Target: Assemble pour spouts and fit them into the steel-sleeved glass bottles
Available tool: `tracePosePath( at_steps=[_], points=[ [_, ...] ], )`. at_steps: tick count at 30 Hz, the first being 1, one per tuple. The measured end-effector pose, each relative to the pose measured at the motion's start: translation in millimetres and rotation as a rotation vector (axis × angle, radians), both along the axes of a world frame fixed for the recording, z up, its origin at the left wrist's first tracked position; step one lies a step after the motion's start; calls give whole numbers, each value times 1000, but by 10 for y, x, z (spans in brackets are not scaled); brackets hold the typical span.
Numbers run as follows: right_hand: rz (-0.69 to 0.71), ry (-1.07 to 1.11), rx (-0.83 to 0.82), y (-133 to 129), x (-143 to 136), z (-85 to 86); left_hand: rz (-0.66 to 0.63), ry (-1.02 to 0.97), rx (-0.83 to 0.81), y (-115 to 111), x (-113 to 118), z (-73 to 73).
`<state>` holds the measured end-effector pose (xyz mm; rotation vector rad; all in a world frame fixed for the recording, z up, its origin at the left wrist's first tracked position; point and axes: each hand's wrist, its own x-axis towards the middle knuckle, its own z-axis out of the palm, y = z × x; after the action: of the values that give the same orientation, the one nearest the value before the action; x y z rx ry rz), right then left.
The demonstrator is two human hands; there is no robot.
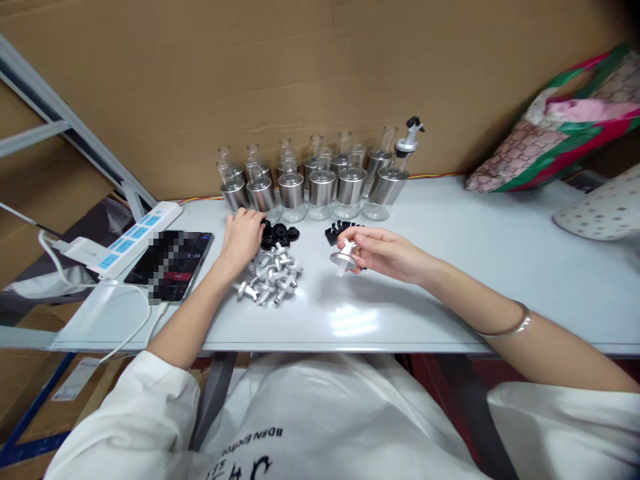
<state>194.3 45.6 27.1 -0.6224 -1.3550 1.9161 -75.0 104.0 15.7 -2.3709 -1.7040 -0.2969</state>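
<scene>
In the head view, my right hand (pixel 383 252) pinches a silver pourer spout (pixel 345 256) by its upper part, above the table. Its round disc faces down, with a pale stem below. My left hand (pixel 243 233) is curled at the left edge of a pile of black rubber stoppers (pixel 281 233). Its fingertips are partly hidden, so what they grip cannot be made out. Just in front of that pile lies a heap of silver pourer spouts (pixel 273 275). Small black caps (pixel 340 230) lie behind my right fingers, partly covered by them.
Glass bottles with steel sleeves (pixel 292 190) stand in two rows along the cardboard wall (pixel 280 73). The rightmost front bottle (pixel 389 187) carries a fitted pourer (pixel 409 139). A phone (pixel 187 267), a power strip (pixel 135 240) and white cables lie left; a patterned bag (pixel 535 143) sits right.
</scene>
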Motion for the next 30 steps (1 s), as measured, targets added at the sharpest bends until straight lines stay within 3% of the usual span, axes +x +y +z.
tracePosePath(
  at_steps=[6, 10, 13, 17, 22, 30],
  points=[
    [-82, -36, 30, -4, -7, 20, -38, -67, 118, 11, -9, 34],
    [-202, -55, 66, 14, -24, 10, -211, -344, 218, -56, 69, 66],
    [-289, -73, 75, 31, -32, -5, -324, -732, 125, -199, 232, 28],
    [-335, -111, 114, 43, -29, -19, -373, -1122, -171, -439, 471, -56],
    [-326, -136, 142, 48, -9, -43, -481, -1263, -241, -607, 559, -39],
    [-273, -195, 237, 33, -1, -63, -641, -1337, -253, -635, 542, -25]
  ],
)
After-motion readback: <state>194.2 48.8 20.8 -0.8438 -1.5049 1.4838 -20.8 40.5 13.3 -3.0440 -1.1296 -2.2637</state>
